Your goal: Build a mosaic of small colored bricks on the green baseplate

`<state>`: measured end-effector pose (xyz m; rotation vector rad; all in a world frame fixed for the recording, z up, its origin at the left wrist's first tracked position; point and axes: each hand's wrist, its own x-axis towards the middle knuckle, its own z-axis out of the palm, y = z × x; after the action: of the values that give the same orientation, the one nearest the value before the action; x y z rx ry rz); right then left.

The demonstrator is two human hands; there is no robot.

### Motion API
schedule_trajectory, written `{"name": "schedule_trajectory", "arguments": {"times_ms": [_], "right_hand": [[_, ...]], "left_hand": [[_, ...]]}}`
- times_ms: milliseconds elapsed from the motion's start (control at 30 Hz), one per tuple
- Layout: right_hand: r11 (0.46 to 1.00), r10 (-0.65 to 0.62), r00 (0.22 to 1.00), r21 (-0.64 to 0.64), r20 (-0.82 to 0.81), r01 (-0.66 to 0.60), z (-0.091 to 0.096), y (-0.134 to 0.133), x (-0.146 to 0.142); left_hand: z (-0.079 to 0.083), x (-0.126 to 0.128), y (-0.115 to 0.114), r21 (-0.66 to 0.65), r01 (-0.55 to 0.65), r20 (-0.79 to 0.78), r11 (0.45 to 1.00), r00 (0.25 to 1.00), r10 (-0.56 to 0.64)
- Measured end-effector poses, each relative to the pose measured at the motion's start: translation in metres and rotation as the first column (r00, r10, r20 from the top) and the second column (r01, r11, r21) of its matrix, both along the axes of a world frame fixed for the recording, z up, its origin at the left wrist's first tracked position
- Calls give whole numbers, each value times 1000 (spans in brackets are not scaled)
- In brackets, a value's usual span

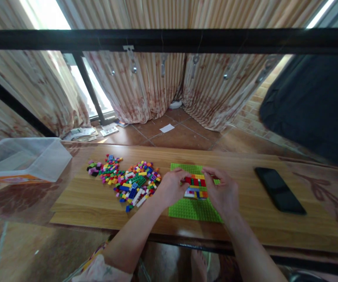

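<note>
A low build of coloured toy bricks (197, 192) rises from a green studded baseplate (192, 211). Its rows show red, yellow, blue, orange and white. From the left, my left hand (173, 186) has its thumb and fingers closed at the end of the build, by a red brick. My right hand (223, 192) is at the opposite end, thumb and index finger curled against the bricks. The fingers partly hide what they touch, so I cannot tell single bricks there. To the left lies a loose pile of small mixed bricks (133, 182).
All this lies on a wooden board (92, 207). A black phone (279, 190) rests at the right. A clear plastic bin (24, 156) stands at the far left. Beyond are a dark horizontal bar (169, 40), curtains (145, 86) and papers (82, 133) on the floor.
</note>
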<state>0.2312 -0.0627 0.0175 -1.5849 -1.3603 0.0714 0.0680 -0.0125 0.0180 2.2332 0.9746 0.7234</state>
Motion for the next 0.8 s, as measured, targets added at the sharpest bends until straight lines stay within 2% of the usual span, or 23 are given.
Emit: {"name": "schedule_trajectory", "arguments": {"times_ms": [167, 333, 800], "right_hand": [[1000, -2, 1000, -19, 14, 2, 1, -1, 1], [999, 7, 1000, -42, 16, -7, 1, -2, 2], [997, 46, 999, -64, 9, -45, 0, -3, 1]], "left_hand": [[-3, 2, 1, -6, 5, 8, 1000, 1000, -5], [1, 1, 1, 17, -5, -7, 1000, 1000, 5], [4, -3, 2, -58, -13, 1, 998, 1000, 13]]}}
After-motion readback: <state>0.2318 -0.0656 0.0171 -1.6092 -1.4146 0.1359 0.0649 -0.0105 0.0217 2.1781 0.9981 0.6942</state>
